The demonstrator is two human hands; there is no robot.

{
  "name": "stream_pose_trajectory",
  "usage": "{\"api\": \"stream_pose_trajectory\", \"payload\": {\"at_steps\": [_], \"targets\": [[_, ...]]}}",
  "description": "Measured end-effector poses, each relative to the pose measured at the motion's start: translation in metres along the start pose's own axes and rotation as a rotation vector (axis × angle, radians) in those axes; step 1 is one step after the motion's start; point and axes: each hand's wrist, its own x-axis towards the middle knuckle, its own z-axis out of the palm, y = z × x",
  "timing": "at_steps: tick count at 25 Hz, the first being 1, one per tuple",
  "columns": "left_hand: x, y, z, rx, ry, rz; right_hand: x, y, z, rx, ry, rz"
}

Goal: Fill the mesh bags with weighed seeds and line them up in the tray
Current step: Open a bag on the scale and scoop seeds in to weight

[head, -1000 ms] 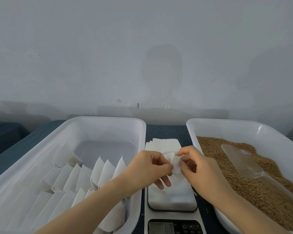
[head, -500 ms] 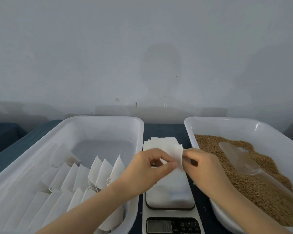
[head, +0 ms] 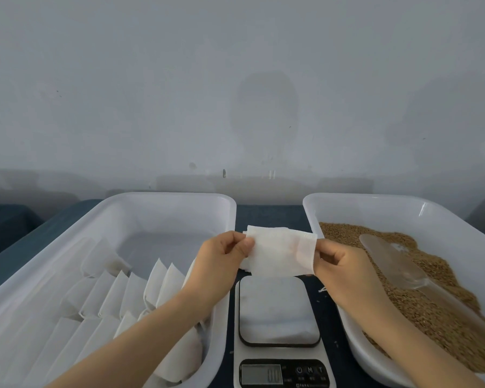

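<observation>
A flat white mesh bag (head: pixel 280 253) is stretched between my two hands above the far end of the scale (head: pixel 279 312). My left hand (head: pixel 221 261) pinches its left edge, and my right hand (head: pixel 339 264) pinches its right edge. A stack of spare bags lies behind it, mostly hidden. The white tray (head: pixel 179 200) on the left holds several filled bags (head: pixel 140 292) standing in rows. On the right, a second tray (head: pixel 375 201) holds brown seeds (head: pixel 431 303) with a clear scoop (head: pixel 389 261) lying on them.
The scale's display (head: pixel 261 374) and buttons sit at the near edge between the trays. A dark blue cloth (head: pixel 269 214) covers the table. A grey wall stands close behind the trays.
My hands have lifted the bag off the stack and pulled apart, so the bag is spread flat between them. The view has tilted slightly.
</observation>
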Motion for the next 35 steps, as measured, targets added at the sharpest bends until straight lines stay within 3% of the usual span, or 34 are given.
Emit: {"api": "stream_pose_trajectory", "payload": {"at_steps": [3, 7, 9, 16, 20, 23, 25, 27, 29, 32, 35], "targets": [[-0.002, 0.000, 0.000, 0.218, 0.071, 0.055, 0.001, 0.003, -0.001, -0.004, -0.028, 0.003], [-0.017, 0.009, 0.010, 0.721, 0.018, 0.677, -0.002, 0.004, 0.000, -0.082, -0.077, -0.049], [-0.020, 0.008, 0.021, 0.882, -0.070, 0.781, -0.004, 0.003, 0.002, -0.149, -0.112, -0.119], [-0.014, -0.005, 0.023, 0.722, -0.130, 0.525, -0.006, 0.001, 0.004, -0.147, -0.119, -0.210], [-0.010, -0.003, 0.021, 0.627, -0.244, 0.278, -0.002, -0.005, -0.016, -0.201, 0.130, -0.307], [-0.011, -0.005, 0.019, 0.684, -0.302, 0.241, 0.021, 0.018, -0.083, -0.571, 0.258, 0.011], [-0.013, -0.003, 0.020, 0.727, -0.322, 0.241, 0.029, 0.048, -0.134, -0.984, 0.079, 0.380], [-0.012, -0.001, 0.020, 0.739, -0.333, 0.235, 0.024, 0.075, -0.161, -1.192, -0.191, 0.623], [-0.013, 0.000, 0.020, 0.744, -0.349, 0.243, 0.019, 0.093, -0.167, -1.191, -0.259, 0.632], [-0.014, 0.002, 0.018, 0.754, -0.353, 0.243, 0.022, 0.100, -0.159, -1.154, -0.092, 0.555], [-0.014, 0.003, 0.019, 0.769, -0.343, 0.215, 0.031, 0.099, -0.153, -1.220, -0.144, 0.512]]}}
